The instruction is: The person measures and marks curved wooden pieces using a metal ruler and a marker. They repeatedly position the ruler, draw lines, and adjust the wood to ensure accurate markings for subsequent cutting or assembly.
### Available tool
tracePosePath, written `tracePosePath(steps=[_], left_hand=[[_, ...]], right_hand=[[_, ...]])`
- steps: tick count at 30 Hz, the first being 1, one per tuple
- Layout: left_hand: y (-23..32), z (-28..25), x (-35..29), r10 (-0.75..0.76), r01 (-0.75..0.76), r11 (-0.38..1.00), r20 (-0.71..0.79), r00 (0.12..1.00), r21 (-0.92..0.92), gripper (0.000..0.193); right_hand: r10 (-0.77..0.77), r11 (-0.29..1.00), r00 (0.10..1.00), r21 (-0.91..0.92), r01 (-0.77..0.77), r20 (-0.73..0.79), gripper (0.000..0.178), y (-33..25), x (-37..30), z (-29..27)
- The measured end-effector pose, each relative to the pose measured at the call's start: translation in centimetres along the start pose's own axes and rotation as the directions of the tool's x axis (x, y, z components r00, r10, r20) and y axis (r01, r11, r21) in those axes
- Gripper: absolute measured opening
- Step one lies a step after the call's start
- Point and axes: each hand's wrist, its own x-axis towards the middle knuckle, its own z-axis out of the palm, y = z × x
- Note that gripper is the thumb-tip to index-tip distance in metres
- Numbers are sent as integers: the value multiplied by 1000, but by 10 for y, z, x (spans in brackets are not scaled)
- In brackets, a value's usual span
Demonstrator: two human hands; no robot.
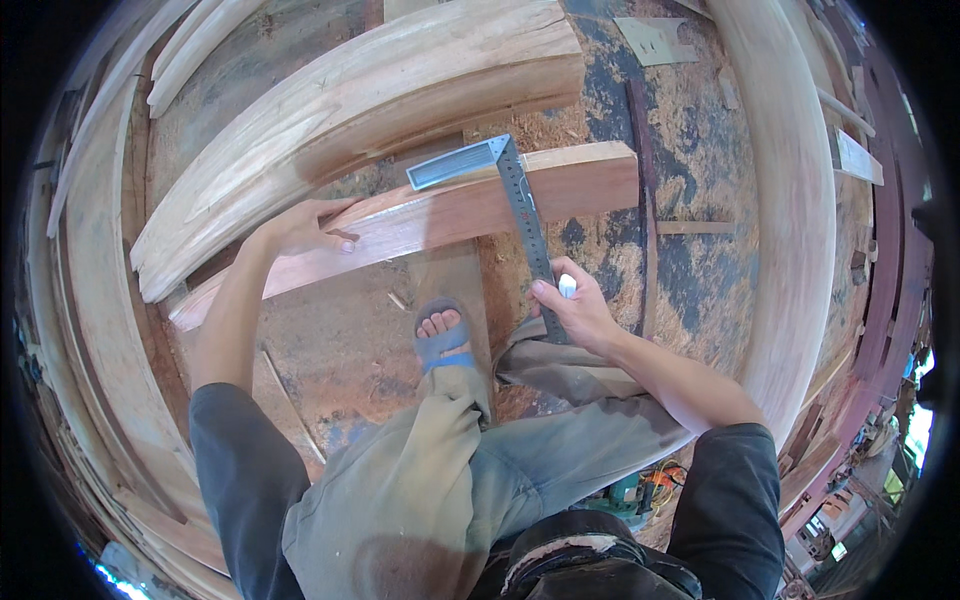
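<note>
A long reddish wooden board lies slantwise in front of me, its right end higher in the picture. My left hand grips it toward its left end, with the thumb on the near face and the fingers over the top edge. My right hand is closed around the lower part of the steel blade of a try square. The square's silvery stock rests by the board's far edge, and the blade crosses the board. A small white object, of a kind I cannot make out, sticks out of my right hand.
Beyond the board lies a thick curved timber. A long rounded timber runs down the right side. My sandalled foot is just below the board. A green power tool with an orange cord sits near my legs. Sawdust covers the floor.
</note>
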Motion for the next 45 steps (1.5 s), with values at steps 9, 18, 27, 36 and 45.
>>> tracePosePath(steps=[9, 18, 27, 36, 45], left_hand=[[-7, -20, 4, -9, 16, 996, -69, 998, 90, 101], [5, 1, 5, 36, -6, 998, -439, 898, 70, 74], [27, 56, 25, 414, -246, 910, -726, 549, 333, 91], [119, 63, 75, 745, -296, 666, -591, 309, 684, 51], [127, 65, 80, 664, -443, 742, -640, 386, 503, 43]], right_hand=[[-84, 996, 995, -20, 83, -61, 34, -13, 65, 16], [-102, 994, 991, 21, 104, -82, 33, -46, 74, 28], [37, 994, 995, 107, -27, -88, 34, -37, 61, 36], [105, 985, 993, 145, -97, -52, 34, -33, 51, 32], [-517, 813, 805, -463, 354, -291, 55, -74, 42, -33]])
